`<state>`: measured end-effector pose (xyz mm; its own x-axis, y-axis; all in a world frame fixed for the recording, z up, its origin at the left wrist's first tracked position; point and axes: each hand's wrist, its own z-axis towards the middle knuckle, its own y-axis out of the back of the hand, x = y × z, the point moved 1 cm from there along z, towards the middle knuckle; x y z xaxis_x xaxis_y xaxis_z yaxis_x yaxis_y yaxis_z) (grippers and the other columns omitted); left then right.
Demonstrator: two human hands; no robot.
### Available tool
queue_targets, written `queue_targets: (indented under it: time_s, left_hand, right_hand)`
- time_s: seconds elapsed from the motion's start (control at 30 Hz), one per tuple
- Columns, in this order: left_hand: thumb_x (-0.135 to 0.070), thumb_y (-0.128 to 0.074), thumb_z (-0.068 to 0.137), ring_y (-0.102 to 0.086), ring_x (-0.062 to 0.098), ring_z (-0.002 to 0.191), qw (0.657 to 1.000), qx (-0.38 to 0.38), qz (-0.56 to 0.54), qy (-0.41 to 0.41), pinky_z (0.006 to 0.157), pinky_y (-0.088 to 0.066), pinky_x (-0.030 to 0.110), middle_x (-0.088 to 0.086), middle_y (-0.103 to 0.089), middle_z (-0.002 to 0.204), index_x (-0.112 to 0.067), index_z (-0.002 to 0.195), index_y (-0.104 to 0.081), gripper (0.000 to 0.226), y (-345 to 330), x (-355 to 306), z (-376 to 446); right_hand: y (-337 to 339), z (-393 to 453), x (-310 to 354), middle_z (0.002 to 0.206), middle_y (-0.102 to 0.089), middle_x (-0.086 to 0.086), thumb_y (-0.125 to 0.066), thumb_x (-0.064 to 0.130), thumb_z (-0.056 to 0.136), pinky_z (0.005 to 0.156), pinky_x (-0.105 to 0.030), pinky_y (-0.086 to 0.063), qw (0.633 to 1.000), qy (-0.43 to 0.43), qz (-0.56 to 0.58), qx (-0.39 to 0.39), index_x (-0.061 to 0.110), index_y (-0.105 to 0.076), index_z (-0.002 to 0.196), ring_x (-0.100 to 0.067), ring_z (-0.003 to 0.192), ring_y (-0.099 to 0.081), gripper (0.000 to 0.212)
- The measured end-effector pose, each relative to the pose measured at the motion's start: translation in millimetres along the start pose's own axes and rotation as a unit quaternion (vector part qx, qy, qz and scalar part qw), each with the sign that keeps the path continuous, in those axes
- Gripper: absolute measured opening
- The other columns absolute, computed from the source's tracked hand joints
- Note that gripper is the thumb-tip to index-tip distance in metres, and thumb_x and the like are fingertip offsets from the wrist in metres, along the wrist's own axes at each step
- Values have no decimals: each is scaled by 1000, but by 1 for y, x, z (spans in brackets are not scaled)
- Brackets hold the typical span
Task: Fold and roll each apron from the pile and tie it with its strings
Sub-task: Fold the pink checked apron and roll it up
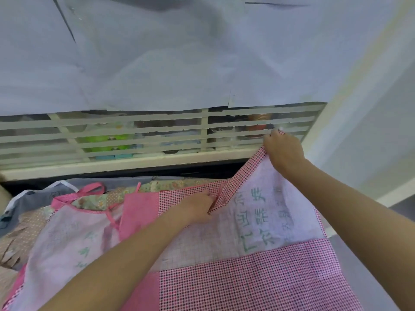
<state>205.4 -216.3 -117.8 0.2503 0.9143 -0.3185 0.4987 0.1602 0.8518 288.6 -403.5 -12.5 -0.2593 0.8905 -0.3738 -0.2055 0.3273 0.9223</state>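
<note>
A pink checked apron point(251, 277) with a pale lining printed in green characters lies spread in front of me. My right hand point(283, 151) pinches its far right corner and holds it lifted above the surface. My left hand point(197, 208) grips the checked border at the fold, near the middle of the apron's far edge. Pink strings point(89, 190) and the neck loop lie at the left end. Under and behind it sit other aprons point(29, 223) of the pile, floral, dotted and grey.
A white barred window grille point(157, 133) runs across just behind the work surface, with pale paper point(157, 52) covering the panes above. A green object point(103, 142) shows behind the bars. A white wall point(370, 108) stands at the right.
</note>
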Motion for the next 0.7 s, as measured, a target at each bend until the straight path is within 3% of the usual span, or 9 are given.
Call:
queue_targets:
  time_s: [0.1,0.2,0.27,0.33,0.4,0.47,0.53,0.63,0.7]
  left_hand:
    - [-41,-58,87,-48,17,94,996,83,-32,-2,78,-42,29,5,-48,111,-12,116,-55,41,3,-2,19]
    - [-52,-56,86,-54,14,92,982,167,-84,-3,90,-46,33,-4,-57,104,-14,110,-62,45,6,9,31]
    - [-47,-56,89,-55,14,90,989,85,-117,15,89,-47,33,-3,-57,102,-13,108,-62,40,13,19,38]
    - [-32,-53,93,-55,14,92,993,-12,-104,57,87,-48,31,-1,-56,106,-14,113,-61,28,18,31,44]
    - [-22,-49,95,-58,17,95,995,-29,-46,89,84,-49,31,2,-53,114,-16,120,-58,28,17,44,48]
    - [-16,-45,95,-60,21,96,994,-3,-18,106,85,-52,35,6,-52,122,-16,127,-55,33,12,55,48]
    - [-11,-43,94,-59,22,104,994,8,-2,113,91,-50,36,9,-46,137,-17,136,-46,42,4,64,46]
    - [-7,-43,93,-54,22,114,993,-2,-20,120,98,-44,33,9,-46,138,-15,137,-42,44,1,75,37]
    - [-7,-45,93,-56,18,102,990,-14,-49,133,92,-46,29,7,-55,126,-14,128,-48,35,3,85,27]
  right_hand:
    - [0,-4,-19,88,-55,-4,-52,7,92,60,-26,-41,998,-25,-46,37,8,-61,100,-16,71,-52,12]
    - [-18,-19,-31,81,-52,2,-48,10,92,66,-26,-40,976,-10,-59,209,13,-61,107,-18,80,-54,20]
    - [-29,-31,-36,95,-58,1,-53,18,90,70,-26,-40,948,-14,-47,316,16,-59,110,-19,95,-58,22]
    - [-40,-35,-35,105,-60,0,-62,28,87,74,-27,-41,929,-9,-29,370,17,-58,114,-20,102,-58,29]
    - [-50,-31,-26,105,-59,-1,-62,32,88,77,-28,-45,931,11,0,364,14,-56,117,-19,97,-59,35]
    - [-58,-22,-12,89,-57,-1,-56,21,91,70,-25,-47,953,55,29,297,12,-58,108,-16,80,-57,20]
    - [-66,-13,2,86,-59,-1,-52,12,91,67,-26,-47,961,93,57,255,10,-58,105,-17,74,-56,15]
    - [-83,0,25,102,-60,-3,-52,8,91,75,-28,-50,948,132,92,276,10,-54,118,-18,83,-58,27]
    - [-95,7,38,117,-54,-5,-55,9,90,77,-28,-49,942,139,118,283,12,-45,130,-19,95,-58,41]
